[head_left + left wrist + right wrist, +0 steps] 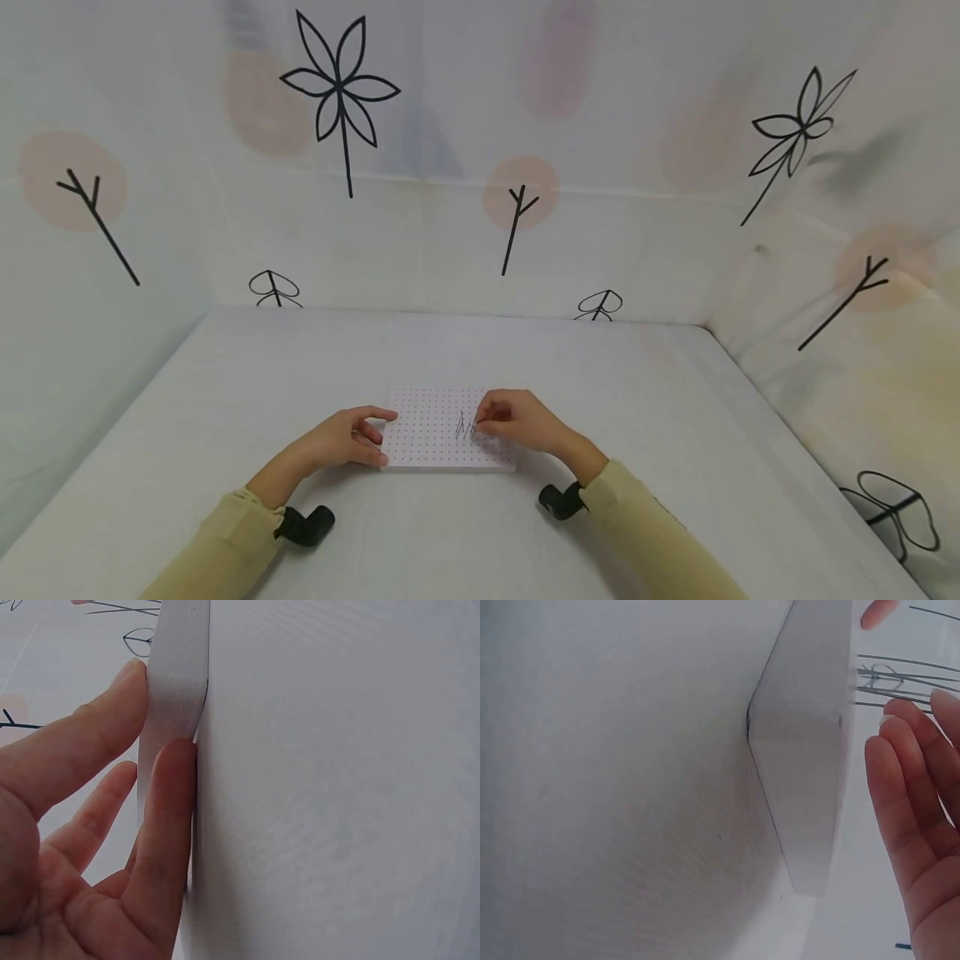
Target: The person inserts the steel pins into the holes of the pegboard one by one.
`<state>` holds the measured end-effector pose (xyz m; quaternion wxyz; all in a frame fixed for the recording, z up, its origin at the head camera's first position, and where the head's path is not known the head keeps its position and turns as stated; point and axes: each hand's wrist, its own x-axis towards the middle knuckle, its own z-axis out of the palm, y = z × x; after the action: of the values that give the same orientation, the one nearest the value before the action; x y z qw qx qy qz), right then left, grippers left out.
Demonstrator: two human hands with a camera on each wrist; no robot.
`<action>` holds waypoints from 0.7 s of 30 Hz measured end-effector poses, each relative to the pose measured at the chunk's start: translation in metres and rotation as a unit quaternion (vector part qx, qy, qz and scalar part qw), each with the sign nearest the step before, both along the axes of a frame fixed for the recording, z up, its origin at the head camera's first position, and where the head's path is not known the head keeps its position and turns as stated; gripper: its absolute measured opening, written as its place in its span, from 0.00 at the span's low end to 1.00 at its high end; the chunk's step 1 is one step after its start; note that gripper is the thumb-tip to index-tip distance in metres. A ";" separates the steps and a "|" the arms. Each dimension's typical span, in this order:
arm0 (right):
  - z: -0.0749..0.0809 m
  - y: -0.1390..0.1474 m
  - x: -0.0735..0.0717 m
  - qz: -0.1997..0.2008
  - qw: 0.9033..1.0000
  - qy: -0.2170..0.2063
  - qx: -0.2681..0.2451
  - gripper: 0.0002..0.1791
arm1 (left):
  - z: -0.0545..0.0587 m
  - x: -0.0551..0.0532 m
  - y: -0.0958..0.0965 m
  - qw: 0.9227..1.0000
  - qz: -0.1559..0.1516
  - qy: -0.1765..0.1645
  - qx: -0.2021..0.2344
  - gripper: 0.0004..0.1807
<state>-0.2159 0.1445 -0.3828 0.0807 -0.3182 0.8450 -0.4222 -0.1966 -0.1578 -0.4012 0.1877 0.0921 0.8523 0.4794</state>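
Note:
A white square board point(423, 429) with rows of small dots or holes lies on the table, several thin dark metal pins point(461, 427) standing up from its right half. At the board's left edge is my left hand point(337, 438), thumb at the near corner and index finger further up, both fairly straight. The left wrist view shows its fingers point(171, 802) against the board's side point(176, 682). My right hand point(528, 419) is over the right part, thumb and forefinger pinching a thin pin. In the right wrist view, its other fingers point(896, 787) are beside the standing pins point(900, 661).
A white cloth covers the table point(420, 542). Printed fabric walls point(450, 233) with line-drawn leaves and stems rise at the back and sides. Black wrist cameras point(306, 527) sit below both hands, near the light yellow sleeves point(652, 533).

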 end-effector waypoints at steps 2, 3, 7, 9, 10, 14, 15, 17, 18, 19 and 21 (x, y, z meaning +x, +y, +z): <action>0.000 0.000 0.000 0.001 1.000 -0.001 0.003 0.04 | 0.000 0.000 0.000 1.000 0.001 -0.001 0.000 0.36; 0.000 -0.001 0.000 0.002 1.000 -0.001 0.005 0.04 | 0.000 0.000 0.000 1.000 0.002 -0.002 0.000 0.36; 0.001 -0.001 0.001 0.005 1.000 0.001 0.012 0.04 | 0.001 0.000 0.001 1.000 0.003 -0.001 -0.002 0.36; 0.001 -0.002 0.001 0.007 1.000 0.000 0.017 0.04 | 0.001 0.000 0.001 1.000 0.003 0.000 -0.003 0.36; 0.001 -0.002 0.001 0.007 1.000 -0.001 0.019 0.04 | 0.001 0.000 0.001 1.000 0.003 0.000 -0.004 0.36; 0.003 -0.002 0.003 0.001 1.000 -0.002 0.031 0.04 | 0.000 -0.001 0.000 1.000 0.003 -0.002 -0.002 0.36; 0.003 -0.002 0.004 0.000 0.999 -0.002 0.034 0.03 | -0.001 -0.001 0.000 1.000 0.003 -0.002 -0.003 0.36; 0.004 -0.001 0.004 -0.001 0.999 -0.003 0.037 0.03 | -0.001 -0.001 0.000 1.000 0.002 -0.002 -0.003 0.36; 0.004 0.000 0.004 0.000 0.999 -0.003 0.037 0.03 | 0.000 0.000 0.000 1.000 0.002 -0.002 -0.003 0.36; 0.004 0.000 0.004 0.000 0.999 -0.003 0.037 0.02 | 0.000 0.000 0.000 1.000 0.002 -0.001 -0.003 0.36; 0.002 0.002 0.003 0.003 0.999 -0.003 0.037 0.03 | 0.000 0.000 0.000 1.000 0.001 -0.001 -0.004 0.36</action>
<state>-0.2129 0.1463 -0.3807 0.0956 -0.3162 0.8589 -0.3914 -0.1965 -0.1579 -0.4011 0.1883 0.0895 0.8544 0.4760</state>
